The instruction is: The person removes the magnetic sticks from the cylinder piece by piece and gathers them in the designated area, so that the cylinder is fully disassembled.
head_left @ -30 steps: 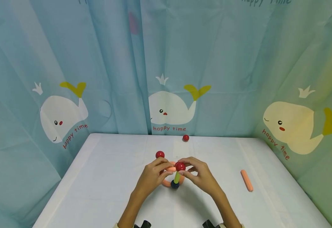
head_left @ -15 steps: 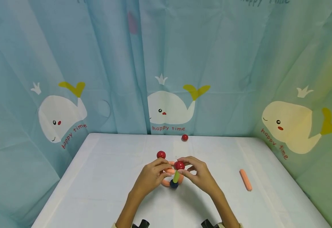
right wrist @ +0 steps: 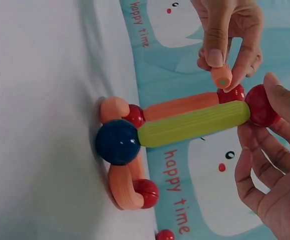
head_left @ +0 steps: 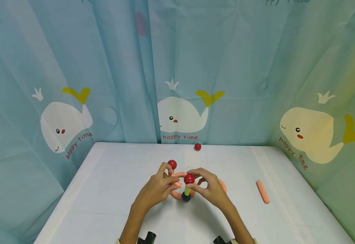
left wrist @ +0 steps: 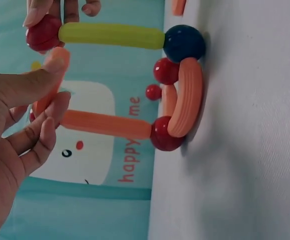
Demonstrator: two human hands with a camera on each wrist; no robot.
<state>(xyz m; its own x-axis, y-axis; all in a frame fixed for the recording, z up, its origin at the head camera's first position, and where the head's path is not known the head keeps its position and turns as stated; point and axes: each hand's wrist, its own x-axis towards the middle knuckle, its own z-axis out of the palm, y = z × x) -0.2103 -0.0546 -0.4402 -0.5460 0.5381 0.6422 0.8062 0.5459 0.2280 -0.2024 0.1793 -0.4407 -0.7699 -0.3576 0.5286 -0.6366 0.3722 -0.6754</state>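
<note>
My left hand (head_left: pixel 154 189) pinches a short orange rod (left wrist: pixel 60 75) between thumb and fingers. Its free end points at a red ball (right wrist: pixel 261 105) and stands apart from it. My right hand (head_left: pixel 211 188) grips that ball, which sits on top of an upright green rod (left wrist: pixel 112 36). A dark blue ball (right wrist: pixel 118 141) forms the green rod's foot on the table. Curved orange rods (left wrist: pixel 188 95) and red balls (left wrist: pixel 165 133) join it into a ring. From the ring's far left rises an orange rod (right wrist: pixel 182 106), topped by another red ball (head_left: pixel 172 164) close to my left fingers.
A straight orange rod (head_left: pixel 262 191) lies on the white table (head_left: pixel 104 189) to the right. One loose red ball (head_left: pixel 197 147) rests near the back edge. Part of a curved orange rod (head_left: pixel 223 185) shows behind my right hand. A whale-print curtain (head_left: pixel 241 67) surrounds the table.
My left hand has shifted left with its orange rod, widening the gap to the right hand's ball. That ball has moved slightly left. A curved rod now shows behind my right hand.
</note>
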